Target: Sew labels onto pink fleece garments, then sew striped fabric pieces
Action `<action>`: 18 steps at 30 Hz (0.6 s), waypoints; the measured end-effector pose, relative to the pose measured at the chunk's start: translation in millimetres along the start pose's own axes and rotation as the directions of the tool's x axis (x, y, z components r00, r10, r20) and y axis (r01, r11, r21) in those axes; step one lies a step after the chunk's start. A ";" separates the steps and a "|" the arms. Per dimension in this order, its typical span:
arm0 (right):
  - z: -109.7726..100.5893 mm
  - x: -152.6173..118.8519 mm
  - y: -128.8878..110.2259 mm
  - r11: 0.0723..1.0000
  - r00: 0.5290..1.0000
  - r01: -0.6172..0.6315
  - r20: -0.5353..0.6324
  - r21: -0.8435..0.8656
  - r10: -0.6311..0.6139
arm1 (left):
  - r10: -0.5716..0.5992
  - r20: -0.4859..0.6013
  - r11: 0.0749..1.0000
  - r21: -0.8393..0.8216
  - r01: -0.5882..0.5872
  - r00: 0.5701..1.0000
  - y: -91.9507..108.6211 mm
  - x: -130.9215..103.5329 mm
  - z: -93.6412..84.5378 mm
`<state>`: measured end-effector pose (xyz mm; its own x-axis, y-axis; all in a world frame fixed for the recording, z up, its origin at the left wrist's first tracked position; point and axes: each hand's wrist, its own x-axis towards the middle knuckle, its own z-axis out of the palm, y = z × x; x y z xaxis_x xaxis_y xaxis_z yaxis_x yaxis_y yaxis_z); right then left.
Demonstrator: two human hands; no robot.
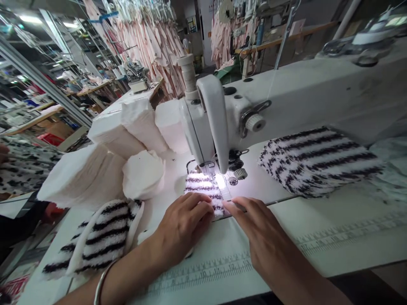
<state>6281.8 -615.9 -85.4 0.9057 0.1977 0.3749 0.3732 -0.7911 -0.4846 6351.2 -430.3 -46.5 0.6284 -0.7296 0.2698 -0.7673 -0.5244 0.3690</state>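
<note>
A small fuzzy piece of fabric with white and dark stripes lies under the needle area of a white sewing machine, lit by its lamp. My left hand rests on the near part of this piece, its bent fingers close together and holding it against the bed. My right hand is at the piece's near right edge, forefinger tip touching it, fingers stretched out and slightly apart. The left thumb is mostly hidden. The machine's presser foot and needle are washed out by glare.
Stacked striped pieces lie right, under the machine arm. White fabric stacks stand left and behind. Striped pieces with white edging lie near my left forearm. A printed ruler scale runs along the front. Pink garments hang behind.
</note>
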 end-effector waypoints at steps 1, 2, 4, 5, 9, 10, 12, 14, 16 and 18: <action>-0.2 0.2 0.5 1.000 1.000 -0.002 -0.004 0.000 0.002 | -0.004 -0.001 1.000 -0.010 0.004 1.000 0.2 -0.4 -0.4; -0.4 0.2 0.6 1.000 1.000 -0.006 -0.008 -0.003 0.006 | -0.006 0.000 1.000 -0.015 0.006 1.000 0.3 -1.1 -0.5; -0.3 0.0 -1.3 1.000 1.000 -0.007 -0.009 -0.021 0.007 | 0.003 0.006 1.000 -0.014 -0.003 1.000 -0.3 -2.8 0.0; 0.3 -0.3 -3.3 0.999 1.000 -0.011 -0.009 -0.037 0.011 | 0.011 0.011 1.000 -0.012 -0.011 1.000 -0.7 -3.7 0.5; 6.0 -2.7 -12.9 0.986 0.999 -0.002 -0.046 -0.169 -0.006 | 0.045 0.019 0.999 -0.011 -0.045 0.999 -0.7 -6.4 1.2; 7.5 -3.2 -14.4 0.978 0.998 0.007 -0.058 -0.208 -0.020 | 0.056 0.024 0.998 -0.007 -0.056 0.998 0.3 -6.5 0.7; 9.9 -3.4 -15.5 0.962 0.998 0.020 -0.060 -0.272 -0.038 | 0.073 0.047 0.997 0.009 -0.074 0.996 3.1 -5.7 -0.9; 10.5 -2.0 -13.9 0.953 0.996 0.028 -0.070 -0.302 -0.052 | 0.077 0.072 0.997 0.020 -0.079 0.994 5.1 -3.6 -2.5; 9.7 1.1 -10.8 0.952 0.997 0.029 -0.064 -0.304 -0.050 | 0.070 0.072 0.997 0.015 -0.071 0.995 4.8 -0.8 -3.4; 8.2 6.0 -7.2 0.957 0.998 0.033 -0.032 -0.288 -0.044 | 0.054 0.066 0.999 0.005 -0.054 0.996 1.8 2.5 -3.7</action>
<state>6286.1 -604.2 -86.1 0.8813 0.2137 0.4214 0.3295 -0.9172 -0.2239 6351.8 -431.5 -41.9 0.5766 -0.7839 0.2302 -0.8007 -0.4863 0.3498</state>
